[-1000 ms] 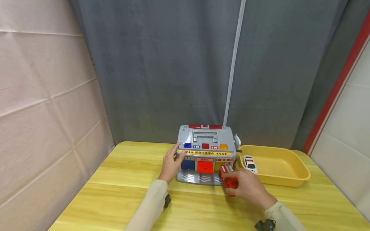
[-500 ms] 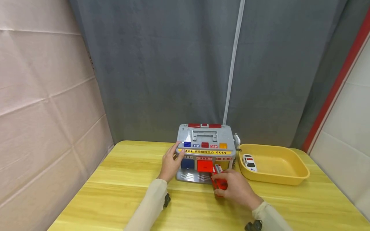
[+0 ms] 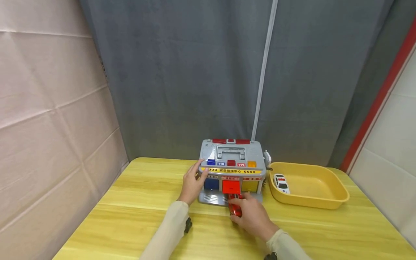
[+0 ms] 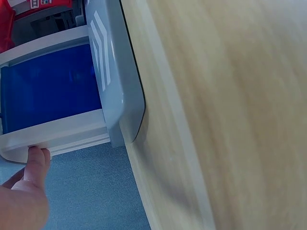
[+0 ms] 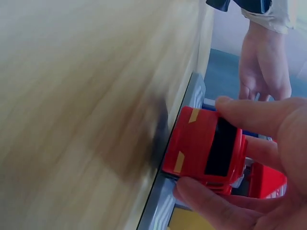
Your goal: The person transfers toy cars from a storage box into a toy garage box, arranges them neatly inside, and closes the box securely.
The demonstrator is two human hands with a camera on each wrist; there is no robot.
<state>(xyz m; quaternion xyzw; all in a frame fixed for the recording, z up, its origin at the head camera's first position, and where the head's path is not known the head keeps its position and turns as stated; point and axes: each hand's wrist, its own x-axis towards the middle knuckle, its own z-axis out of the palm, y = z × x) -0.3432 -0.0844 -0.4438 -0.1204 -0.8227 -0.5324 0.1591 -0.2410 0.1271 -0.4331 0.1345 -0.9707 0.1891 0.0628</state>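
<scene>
On the table stands a grey toy rescue station (image 3: 211, 148) with a blue door (image 3: 211, 184), a red door (image 3: 231, 186) and a yellow door (image 3: 250, 186). The red door is tilted outward. My right hand (image 3: 255, 216) pinches a red toy fire truck (image 5: 199, 139) between thumb and fingers, just in front of the middle bay. One end of the truck lies under the red door, while its cab points outward. My left hand (image 3: 193, 184) rests on the station's left front corner. In the left wrist view, its fingertips (image 4: 37, 160) touch the side wall beside the blue door.
A yellow tray (image 3: 320, 204) sits right of the station, with a white toy car (image 3: 281, 183) near its left wall. Behind the wooden table (image 3: 156, 180) hangs a grey curtain (image 3: 182, 90). A white crank-like part (image 3: 267, 158) juts from the station's right side.
My right hand has carried the fire truck leftward from in front of the yellow door to the red door, and the truck's far end is now under it. My left hand stays in place.
</scene>
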